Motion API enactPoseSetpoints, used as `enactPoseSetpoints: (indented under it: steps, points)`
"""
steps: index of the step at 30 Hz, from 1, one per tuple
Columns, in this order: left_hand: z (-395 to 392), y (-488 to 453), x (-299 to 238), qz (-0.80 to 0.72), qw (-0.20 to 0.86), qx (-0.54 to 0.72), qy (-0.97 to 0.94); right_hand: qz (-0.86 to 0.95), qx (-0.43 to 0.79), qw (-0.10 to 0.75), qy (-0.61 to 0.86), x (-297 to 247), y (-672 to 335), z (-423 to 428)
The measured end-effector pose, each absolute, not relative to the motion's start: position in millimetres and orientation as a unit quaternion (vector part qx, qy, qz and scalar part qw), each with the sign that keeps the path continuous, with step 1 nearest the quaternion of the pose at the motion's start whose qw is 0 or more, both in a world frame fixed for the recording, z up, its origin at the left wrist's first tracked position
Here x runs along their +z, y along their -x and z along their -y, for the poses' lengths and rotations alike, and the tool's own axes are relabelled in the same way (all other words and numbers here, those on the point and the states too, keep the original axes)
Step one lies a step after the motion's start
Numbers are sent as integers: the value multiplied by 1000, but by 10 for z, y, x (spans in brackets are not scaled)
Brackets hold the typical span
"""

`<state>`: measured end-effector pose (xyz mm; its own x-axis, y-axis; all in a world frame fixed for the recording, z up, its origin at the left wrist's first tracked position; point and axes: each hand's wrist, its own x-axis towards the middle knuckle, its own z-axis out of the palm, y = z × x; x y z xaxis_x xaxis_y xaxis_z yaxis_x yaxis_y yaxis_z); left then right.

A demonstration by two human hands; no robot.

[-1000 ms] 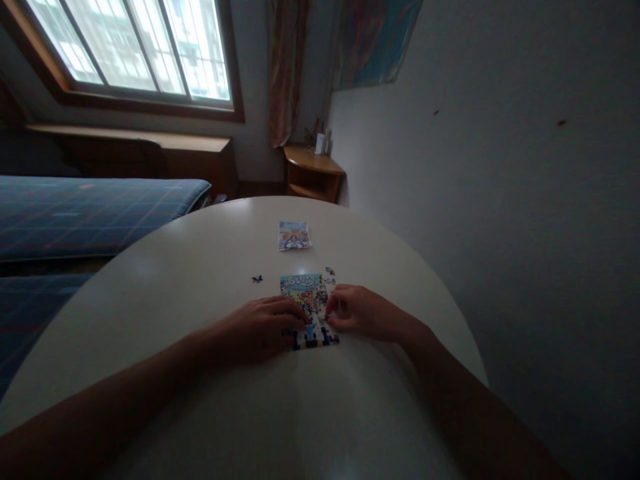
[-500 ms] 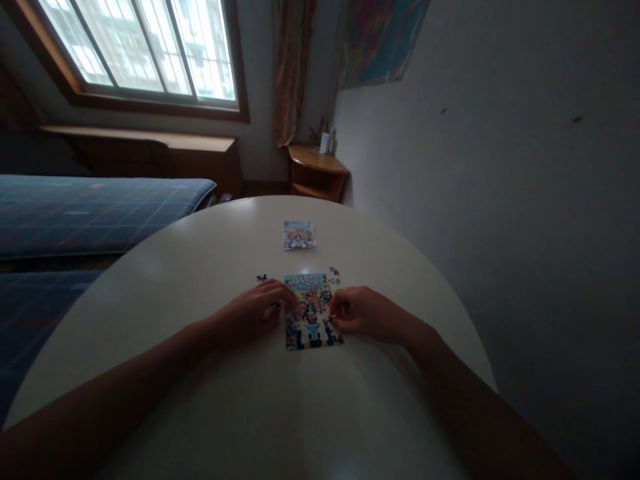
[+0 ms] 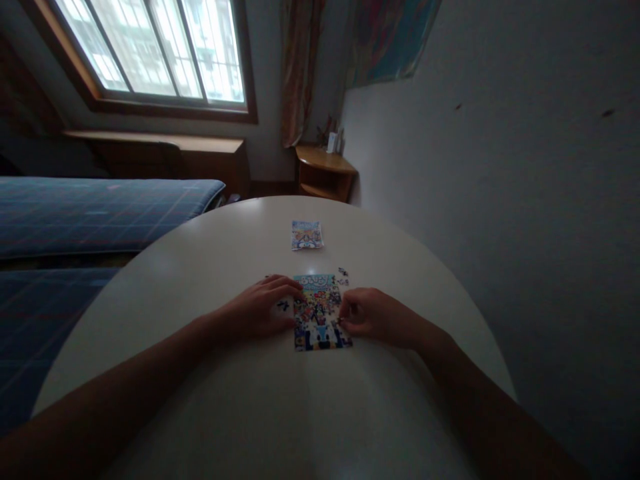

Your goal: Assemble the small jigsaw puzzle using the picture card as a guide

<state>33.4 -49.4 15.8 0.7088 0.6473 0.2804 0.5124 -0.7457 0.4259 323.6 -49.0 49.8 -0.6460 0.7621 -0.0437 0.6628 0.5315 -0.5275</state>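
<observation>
Jigsaw puzzle (image 3: 320, 315) on table (image 3: 260, 407), left hand (image 3: 256, 311) flat beside, grip wide, right hand (image 3: 373, 315) grip unclear

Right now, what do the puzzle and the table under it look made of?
The puzzle looks like printed cardboard, matte: thin, flat, with loose pieces beside it. The table has a smooth glossy white top, maybe laminate or painted wood: glare shows on it.

A round white table (image 3: 200, 267) fills the lower frame. At its centre lies 1 colourful jigsaw puzzle (image 3: 320, 313); above it, 1 small picture card (image 3: 307, 235). Loose pieces (image 3: 343, 275) sit at the puzzle's upper right, 1 dark piece (image 3: 283, 306) just left.
</observation>
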Motion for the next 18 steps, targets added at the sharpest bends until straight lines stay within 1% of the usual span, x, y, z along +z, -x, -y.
enactPoseSetpoints:
  steps: [18]
  points:
    - [535,-377,119,-349,150,198,-904,867,276,84,406,526,-3177,473]
